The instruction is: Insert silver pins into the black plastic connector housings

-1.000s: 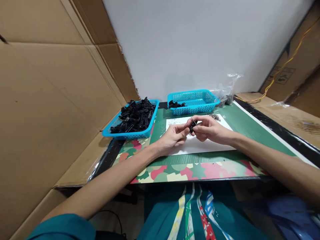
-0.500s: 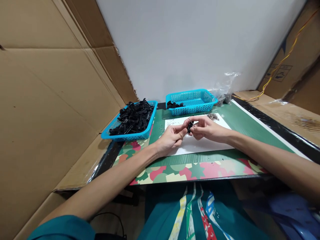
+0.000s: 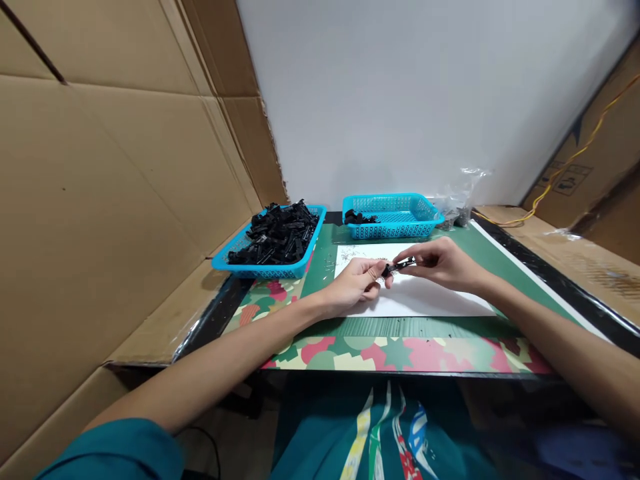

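Note:
Between my two hands is a small black plastic part (image 3: 399, 265), held above the white sheet. My left hand (image 3: 357, 283) pinches its left end between thumb and fingers. My right hand (image 3: 440, 263) grips the other end, thumb below and fingers above. The part lies nearly level, and fingers cover some of it. Under my hands the white sheet (image 3: 425, 301) bears tiny metal pieces (image 3: 356, 251), scattered at its far left. A blue basket (image 3: 280, 271) heaped with similar black parts (image 3: 280, 230) stands to the left.
Behind the sheet is a second blue basket (image 3: 395, 232) with a few black parts in its left end. Clear plastic bags (image 3: 457, 207) stand beside it. Cardboard walls (image 3: 125, 167) rise at left and right, a white wall (image 3: 380, 100) at the back. A yellow wire (image 3: 565, 167) hangs at right.
My right hand has shifted right and opened its grasp along the part, which now lies more level and shows more length. The camera view has turned slightly.

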`<state>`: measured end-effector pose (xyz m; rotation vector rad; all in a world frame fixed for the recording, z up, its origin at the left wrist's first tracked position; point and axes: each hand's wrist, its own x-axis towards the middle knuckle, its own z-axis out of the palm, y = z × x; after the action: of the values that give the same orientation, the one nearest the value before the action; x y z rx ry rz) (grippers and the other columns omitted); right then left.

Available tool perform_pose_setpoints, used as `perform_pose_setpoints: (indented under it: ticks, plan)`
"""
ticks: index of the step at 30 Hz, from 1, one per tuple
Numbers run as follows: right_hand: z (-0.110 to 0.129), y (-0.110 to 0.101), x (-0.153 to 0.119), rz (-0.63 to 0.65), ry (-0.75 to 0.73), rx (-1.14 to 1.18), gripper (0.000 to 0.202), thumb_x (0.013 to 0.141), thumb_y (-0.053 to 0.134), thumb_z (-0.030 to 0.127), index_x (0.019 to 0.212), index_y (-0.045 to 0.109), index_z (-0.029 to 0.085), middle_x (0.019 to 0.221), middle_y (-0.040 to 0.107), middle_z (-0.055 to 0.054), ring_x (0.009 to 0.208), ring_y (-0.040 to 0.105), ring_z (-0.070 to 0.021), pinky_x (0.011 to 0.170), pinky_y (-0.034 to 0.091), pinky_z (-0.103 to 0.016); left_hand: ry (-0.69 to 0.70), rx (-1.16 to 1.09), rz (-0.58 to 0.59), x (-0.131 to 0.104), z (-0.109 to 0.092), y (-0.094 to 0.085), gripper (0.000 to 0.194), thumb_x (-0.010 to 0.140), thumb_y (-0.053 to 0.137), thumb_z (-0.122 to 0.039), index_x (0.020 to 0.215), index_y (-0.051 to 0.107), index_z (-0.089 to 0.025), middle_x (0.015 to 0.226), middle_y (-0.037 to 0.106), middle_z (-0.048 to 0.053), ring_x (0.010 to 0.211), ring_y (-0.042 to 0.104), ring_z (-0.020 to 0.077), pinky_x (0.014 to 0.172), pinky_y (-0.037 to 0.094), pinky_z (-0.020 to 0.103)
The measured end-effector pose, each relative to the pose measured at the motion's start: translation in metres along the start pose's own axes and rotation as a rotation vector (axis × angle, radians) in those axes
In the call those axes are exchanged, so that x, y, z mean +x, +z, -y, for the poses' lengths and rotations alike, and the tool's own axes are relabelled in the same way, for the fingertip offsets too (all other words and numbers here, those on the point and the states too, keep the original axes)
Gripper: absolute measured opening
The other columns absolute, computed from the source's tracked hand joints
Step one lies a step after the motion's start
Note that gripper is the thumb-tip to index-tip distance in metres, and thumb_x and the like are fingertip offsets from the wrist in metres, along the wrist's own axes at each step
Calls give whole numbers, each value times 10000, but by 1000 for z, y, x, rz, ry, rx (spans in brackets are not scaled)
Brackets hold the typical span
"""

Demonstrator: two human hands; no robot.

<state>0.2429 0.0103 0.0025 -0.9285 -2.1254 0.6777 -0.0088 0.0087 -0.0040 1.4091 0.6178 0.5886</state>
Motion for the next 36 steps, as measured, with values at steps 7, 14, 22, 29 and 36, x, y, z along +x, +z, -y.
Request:
perform_pose_setpoints:
  ticks: [7, 14, 22, 29, 36]
  plan:
    - [-2, -3, -3, 2, 23, -78, 350, 917, 744, 455, 990, 889, 145, 589, 605, -24, 551, 351, -112, 513, 269, -297, 296, 644, -255, -3, -3, -3, 448, 954, 702, -558, 1185, 746, -177, 1048, 725, 72, 709, 567, 120, 643, 459, 247]
    - [-3, -4, -2, 94, 33, -77, 354, 910, 755, 490, 992, 873, 166, 600, 624, -14, 538, 390, -118, 514, 289, -295, 364, 903, -397, -8, -3, 1, 256, 929, 763, -404, 1063, 796, -187, 1059, 802, 67, 708, 624, 145, 695, 479, 282]
    - [4, -16, 6, -160, -65, -195, 472, 1065, 506, 534, 949, 815, 197, 994, 684, -116, 815, 598, -213, 730, 452, -366, 361, 1025, -381, -8, 2, 2, 220, 880, 822, -388, 989, 827, -196, 1004, 825, 67, 805, 714, 201, 792, 515, 315]
    - [6, -13, 6, -118, 96, -79, 553, 1057, 485, 616, 830, 736, 179, 714, 630, -60, 640, 554, -183, 632, 429, -348, 361, 1072, -321, -6, 8, -3, 175, 851, 867, -365, 930, 825, -215, 991, 834, 37, 925, 747, 232, 781, 476, 302]
    - [18, 12, 9, 87, 186, 203, 514, 1032, 555, 625, 860, 724, 171, 709, 703, -53, 658, 637, -176, 679, 496, -336, 417, 1215, -269, -7, 10, 0, 129, 916, 803, -344, 938, 821, -218, 969, 824, 40, 899, 744, 224, 705, 415, 284]
